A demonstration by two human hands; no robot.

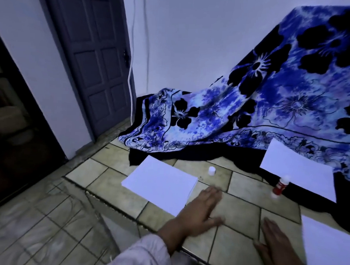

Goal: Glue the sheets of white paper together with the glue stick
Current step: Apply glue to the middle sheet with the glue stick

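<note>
Head view shows my left hand (203, 210) and right hand (279, 249) flat, fingers spread, holding nothing. The glue stick (280, 186) lies uncapped, its cap (212, 170) nearby. Three paper sheets (161, 185) lie apart, so nothing looks glued yet, I think; it's blurry.

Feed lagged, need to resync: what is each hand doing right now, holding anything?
Left hand: open, flat on the tiled surface beside the paper stack, holding nothing.
Right hand: open, flat, holding nothing; glue stick lies untouched.
</note>
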